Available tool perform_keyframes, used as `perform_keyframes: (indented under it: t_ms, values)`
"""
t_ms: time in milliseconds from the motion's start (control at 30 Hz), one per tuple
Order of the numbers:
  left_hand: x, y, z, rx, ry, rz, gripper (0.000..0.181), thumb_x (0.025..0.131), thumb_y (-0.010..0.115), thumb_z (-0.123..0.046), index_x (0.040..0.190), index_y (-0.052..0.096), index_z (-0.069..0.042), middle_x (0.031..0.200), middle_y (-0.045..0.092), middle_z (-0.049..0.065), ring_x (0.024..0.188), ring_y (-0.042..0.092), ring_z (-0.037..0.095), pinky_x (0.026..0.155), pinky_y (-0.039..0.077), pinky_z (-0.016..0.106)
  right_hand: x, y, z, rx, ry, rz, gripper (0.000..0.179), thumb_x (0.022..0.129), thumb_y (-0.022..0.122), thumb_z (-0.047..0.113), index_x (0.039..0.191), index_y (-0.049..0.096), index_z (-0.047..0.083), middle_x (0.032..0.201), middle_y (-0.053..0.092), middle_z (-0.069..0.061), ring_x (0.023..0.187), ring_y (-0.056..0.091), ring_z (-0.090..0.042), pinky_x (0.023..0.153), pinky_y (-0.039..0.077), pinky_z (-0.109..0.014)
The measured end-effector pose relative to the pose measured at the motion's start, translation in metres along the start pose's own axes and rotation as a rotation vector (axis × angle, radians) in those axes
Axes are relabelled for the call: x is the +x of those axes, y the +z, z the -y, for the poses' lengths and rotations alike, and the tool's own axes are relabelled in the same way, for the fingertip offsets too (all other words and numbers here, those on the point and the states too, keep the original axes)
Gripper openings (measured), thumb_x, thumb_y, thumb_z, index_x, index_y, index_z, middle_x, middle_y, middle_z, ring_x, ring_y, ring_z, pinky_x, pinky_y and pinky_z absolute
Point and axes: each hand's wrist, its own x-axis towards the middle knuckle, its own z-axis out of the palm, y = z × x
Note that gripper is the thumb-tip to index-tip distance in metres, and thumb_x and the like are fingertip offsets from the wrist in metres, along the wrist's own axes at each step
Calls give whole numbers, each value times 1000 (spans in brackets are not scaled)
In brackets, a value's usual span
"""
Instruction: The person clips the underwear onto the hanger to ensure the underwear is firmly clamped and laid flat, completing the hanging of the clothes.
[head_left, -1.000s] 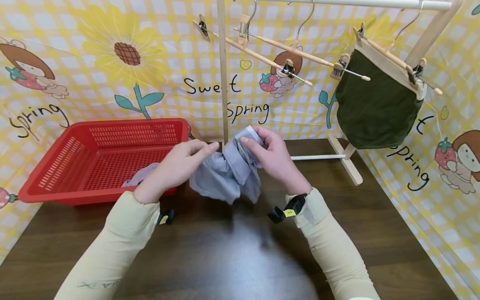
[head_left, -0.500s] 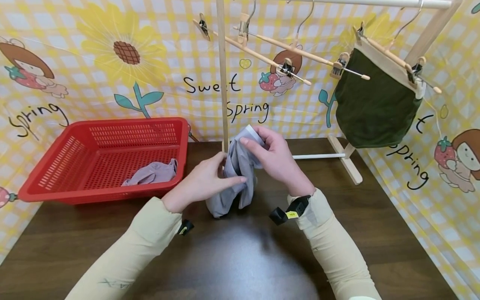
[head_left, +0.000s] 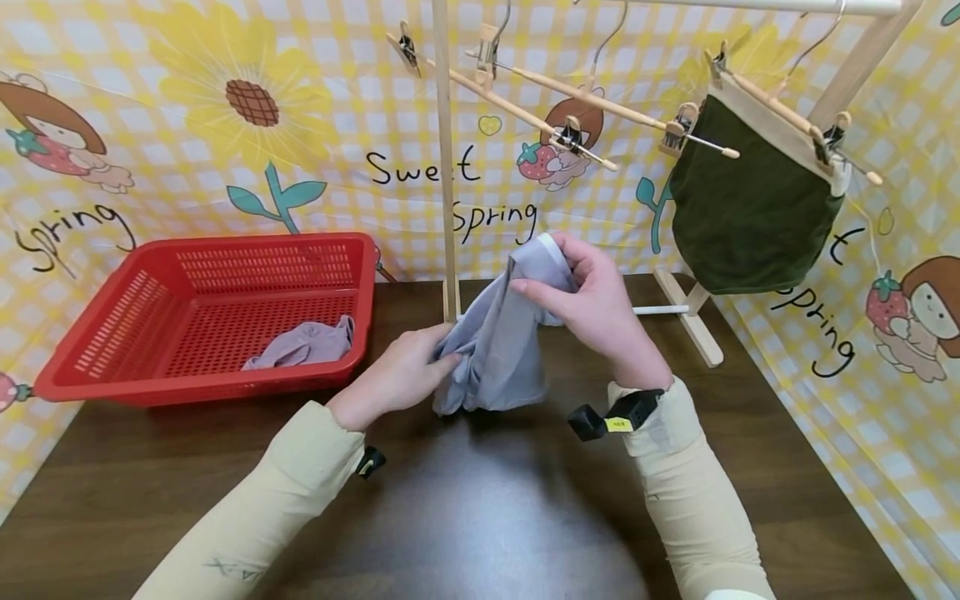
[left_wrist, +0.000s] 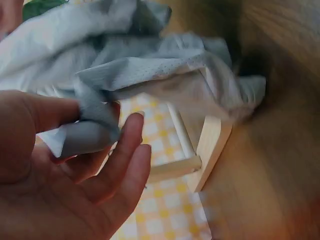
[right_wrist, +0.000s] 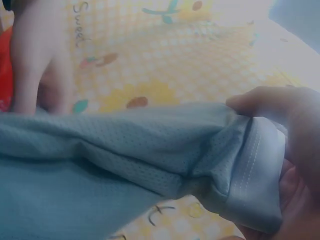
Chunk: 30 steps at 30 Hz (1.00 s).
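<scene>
A thin grey-blue garment (head_left: 506,350) with perforated fabric and a stitched, pale-edged band hangs between both hands, over the dark table. My right hand (head_left: 600,304) pinches its band at the upper right, thumb in front and fingers behind. Lower and to the left, my left hand (head_left: 401,371) pinches the cloth between thumb and fingers. In the left wrist view, a fold of the garment (left_wrist: 90,135) passes between that thumb and the fingers. The right wrist view shows the band (right_wrist: 257,175) folded over within the right hand's grip, and the cloth drawn out toward the left hand.
A red plastic basket (head_left: 135,385) with a mauve cloth (head_left: 307,343) in it stands left. A wooden rack (head_left: 444,167) rises behind the hands. Two bare clip hangers (head_left: 510,104) hang from it; a third clips a dark green garment (head_left: 757,208) at right. Patterned fabric lines the walls.
My left hand has come down and right from beside the basket and now pinches the garment's lower left. My right hand has moved right with the band, spreading the bunched cloth.
</scene>
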Motion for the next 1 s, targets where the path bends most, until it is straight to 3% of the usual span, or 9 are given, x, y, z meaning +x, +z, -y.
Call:
perform_keyframes:
  t_ms: [100, 200, 467, 567, 767, 867, 1000]
  values:
    - [-2, -7, 5, -18, 5, -41, 11, 103, 61, -16, 109, 64, -7, 74, 56, 4, 62, 53, 18, 56, 45, 33, -3, -11, 0, -3, -9, -17, 27, 85, 78, -3, 110, 66, -5, 85, 63, -13, 70, 56, -22, 57, 48, -30]
    - [-3, -16, 6, -36, -3, -105, 14, 104, 62, -21, 107, 66, -8, 69, 53, 4, 55, 47, 18, 50, 39, 33, -7, -22, -1, -16, -6, -34, 24, 86, 77, -3, 107, 66, -6, 83, 62, -11, 69, 55, -20, 56, 47, -29]
    - [-8, -41, 3, -51, 20, -377, 23, 100, 68, -27, 105, 71, -5, 79, 61, 7, 70, 54, 22, 59, 43, 36, -18, -49, -3, -82, 19, -58, 20, 87, 75, -3, 105, 66, -5, 86, 62, -8, 73, 56, -19, 59, 49, -28]
    - [-10, -47, 2, -106, 19, -465, 28, 100, 68, -29, 112, 71, -4, 89, 68, 8, 73, 56, 22, 61, 47, 33, -22, -57, -3, -121, 27, -57, 22, 86, 75, -5, 106, 66, -6, 88, 63, -7, 76, 57, -19, 61, 50, -28]
    - [-10, -53, 0, -222, 37, -671, 34, 101, 65, -31, 120, 68, -3, 105, 69, 10, 86, 58, 18, 73, 48, 26, -31, -69, -1, -223, 64, 2, 23, 87, 77, -1, 107, 68, -1, 94, 65, -6, 81, 59, -21, 64, 52, -28]
    - [-9, -54, -2, -267, 66, -770, 31, 102, 64, -28, 116, 66, 0, 100, 67, 11, 85, 57, 18, 71, 44, 27, -35, -74, 0, -293, 97, 47, 20, 88, 79, 4, 104, 70, 2, 95, 67, -6, 83, 59, -21, 64, 50, -29]
    - [-7, -56, -7, -298, 131, -877, 25, 103, 63, -21, 109, 65, 3, 88, 61, 10, 80, 55, 18, 66, 38, 28, -42, -81, 0, -439, 121, 115, 11, 89, 82, 15, 91, 73, 9, 81, 64, -3, 70, 54, -20, 57, 44, -29]
